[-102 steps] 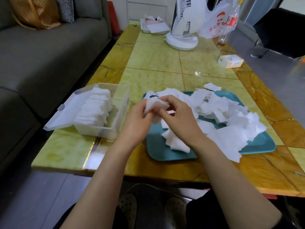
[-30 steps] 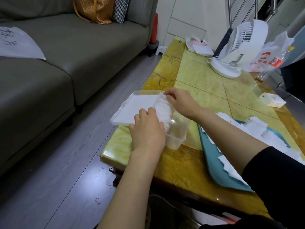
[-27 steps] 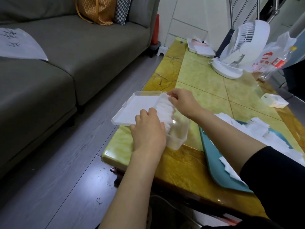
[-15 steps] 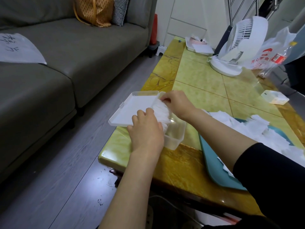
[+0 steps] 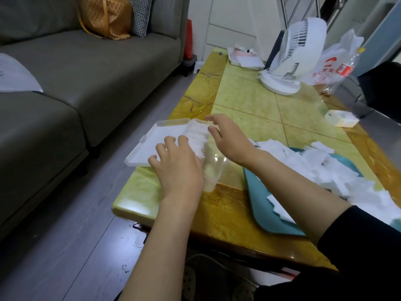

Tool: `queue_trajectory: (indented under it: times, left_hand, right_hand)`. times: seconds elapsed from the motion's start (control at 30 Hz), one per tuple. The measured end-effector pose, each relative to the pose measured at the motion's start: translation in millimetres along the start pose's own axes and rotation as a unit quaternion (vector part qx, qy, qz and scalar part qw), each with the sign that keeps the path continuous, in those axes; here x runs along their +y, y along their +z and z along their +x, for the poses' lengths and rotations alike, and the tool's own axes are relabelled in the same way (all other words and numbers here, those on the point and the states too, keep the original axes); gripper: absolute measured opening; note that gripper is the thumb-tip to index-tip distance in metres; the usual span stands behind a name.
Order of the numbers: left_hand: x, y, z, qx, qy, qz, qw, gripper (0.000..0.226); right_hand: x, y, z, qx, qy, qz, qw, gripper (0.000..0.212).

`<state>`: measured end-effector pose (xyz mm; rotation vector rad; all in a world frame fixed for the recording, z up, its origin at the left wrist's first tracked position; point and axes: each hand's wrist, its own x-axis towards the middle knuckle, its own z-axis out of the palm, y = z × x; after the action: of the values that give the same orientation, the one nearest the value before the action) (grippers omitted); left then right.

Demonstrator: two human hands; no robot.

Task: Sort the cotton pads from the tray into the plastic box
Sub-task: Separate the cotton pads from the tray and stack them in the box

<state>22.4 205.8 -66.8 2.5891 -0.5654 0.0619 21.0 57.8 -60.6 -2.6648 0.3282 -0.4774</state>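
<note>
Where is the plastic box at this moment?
Head view: the plastic box stands at the near left corner of the table, left of the teal tray, partly behind the left hand and right hand.

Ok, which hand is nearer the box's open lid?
Left. The left hand reaches over the open lid. The right hand is beyond the stacked cotton pads, at the plastic box's other side.
</note>
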Motion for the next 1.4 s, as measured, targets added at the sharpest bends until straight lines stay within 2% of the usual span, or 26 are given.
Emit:
queue_trajectory:
  times: [0.07, 0.13, 0.23, 0.27, 0.37, 0.5, 0.67, 0.77, 0.87, 0.97, 1.1, 1.3, 1.33, 1.4]
  left_hand:
    - [11.1, -2.5, -7.0, 0.056, 0.041, -0.041, 0.997, 0.034]
    - [22.3, -3.1, -13.6, 0.077, 0.097, -0.100, 0.987, 0.030]
    - [41.5, 8.1, -24.6, -0.028, 0.170, -0.188, 0.967, 0.024]
    - [48.3, 15.5, -27.8, -0.075, 0.192, -0.188, 0.960, 0.023]
    - [65.3, 42.4, -38.7, -0.165, 0.279, -0.063, 0.944, 0.023]
    - [79.3, 64.9, -44.8, -0.186, 0.330, 0.056, 0.924, 0.036]
    - [98.1, 81.7, -48.6, -0.200, 0.315, 0.097, 0.923, 0.043]
    - [105.6, 87.3, -52.7, -0.210, 0.307, 0.104, 0.922, 0.044]
    - [112.6, 90.4, -53.7, -0.218, 0.280, 0.083, 0.931, 0.038]
    - [121.1, 90.5, -55.8, -0.233, 0.240, 0.048, 0.941, 0.025]
    - [126.5, 91.2, -56.8, -0.234, 0.198, 0.024, 0.951, 0.013]
    - [128.1, 93.8, -46.5, -0.171, 0.119, -0.001, 0.978, 0.016]
    - [128.7, 94.4, -44.7, -0.155, 0.112, -0.030, 0.981, 0.018]
    - [134.0, 92.9, -44.3, -0.152, 0.111, -0.157, 0.970, 0.024]
  right_hand:
    - [3.9, -10.5, -20.0, 0.079, -0.006, 0.028, 0.996, 0.027]
    - [10.9, -21.8, -40.2, 0.142, 0.011, 0.046, 0.989, 0.022]
    - [33.6, -37.1, -70.6, 0.168, 0.076, 0.049, 0.982, 0.017]
    - [43.8, -41.1, -79.1, 0.164, 0.107, 0.047, 0.980, 0.017]
    - [73.5, -52.2, -102.7, 0.098, 0.191, 0.020, 0.977, 0.019]
    - [93.2, -63.5, -134.0, -0.002, 0.218, 0.011, 0.976, 0.017]
    - [99.2, -73.5, -151.8, -0.012, 0.203, 0.027, 0.979, 0.018]
    - [102.0, -80.6, -158.4, -0.027, 0.199, -0.037, 0.979, 0.032]
    - [100.4, -85.9, -168.9, -0.068, 0.202, -0.065, 0.975, 0.054]
    - [101.4, -86.1, -175.2, -0.116, 0.214, -0.065, 0.968, 0.048]
    - [109.0, -89.0, -175.2, -0.031, 0.239, -0.049, 0.969, 0.014]
    - [111.4, -93.9, -179.0, 0.141, 0.227, 0.027, 0.963, 0.026]
    - [110.1, -94.4, -178.9, 0.157, 0.221, 0.036, 0.962, 0.028]
    - [107.5, -95.1, -178.4, 0.178, 0.215, 0.065, 0.958, 0.038]
